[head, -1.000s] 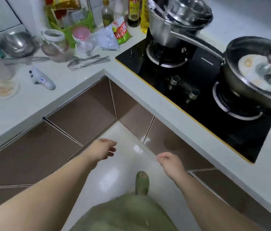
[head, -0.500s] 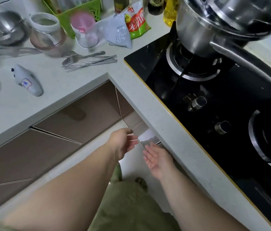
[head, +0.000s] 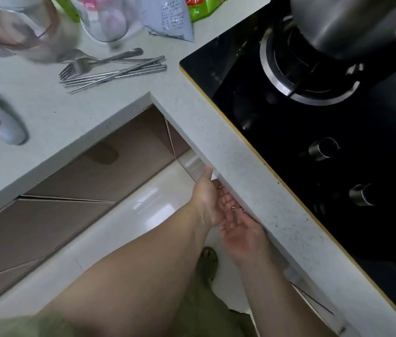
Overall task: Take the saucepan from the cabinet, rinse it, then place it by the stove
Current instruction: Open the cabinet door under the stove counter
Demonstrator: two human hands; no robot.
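No saucepan from the cabinet shows. My left hand [head: 205, 203] and my right hand [head: 242, 231] reach side by side under the front edge of the white countertop [head: 253, 190], below the black gas stove [head: 289, 142]. My left thumb rests at a pale strip [head: 193, 164] at the top of the cabinet front there; its fingers are hidden under the counter. My right hand is palm up with fingers apart, its tips tucked under the same edge. The brown cabinet doors [head: 119, 171] along the left run are closed.
A steel pot [head: 338, 23] sits on the far burner, two knobs [head: 321, 148] below it. A fork and metal chopsticks [head: 109, 69], a white handheld device [head: 0, 122], jars and food packets [head: 167, 18] crowd the left counter. My slippered foot [head: 208, 261] stands on the glossy floor.
My head has dipped lower and closer to the corner. Both hands have moved up and right from mid-air to the underside of the counter edge below the stove.
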